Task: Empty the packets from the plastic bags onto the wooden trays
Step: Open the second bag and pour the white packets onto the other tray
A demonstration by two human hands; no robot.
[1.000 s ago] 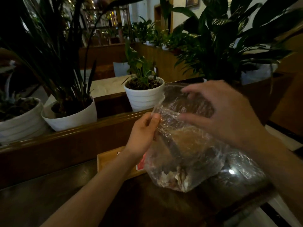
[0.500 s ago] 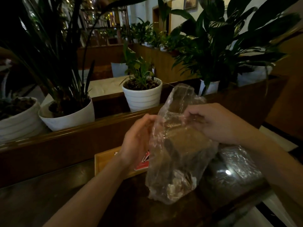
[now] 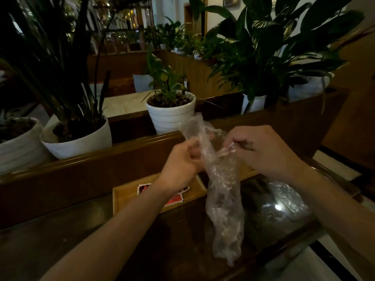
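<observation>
A dim room full of potted plants is surrounding me, with white pots (image 3: 171, 113) standing on a wooden ledge (image 3: 85, 159) that is running along the far edge of the dark, glossy desk (image 3: 81, 236). I am holding a clear plastic bag (image 3: 223, 199) up over the desk, between my two hands. My left hand (image 3: 180, 165) is closing its fingers (image 3: 194, 151) on the bag's upper edge from one side, and my right hand (image 3: 263, 151) is pinching the crinkled plastic near the top from the other side. The bag is hanging long and narrow, its lower end sagging toward the near edge of the desk, with pale packets (image 3: 227, 240) bunching dimly inside; how many, I cannot tell. Under my left wrist a wooden tray (image 3: 125, 195) is sitting by the ledge, with red packets (image 3: 174, 199) lying on it. More crumpled plastic (image 3: 284, 199) is lying on the desk under my right forearm.
</observation>
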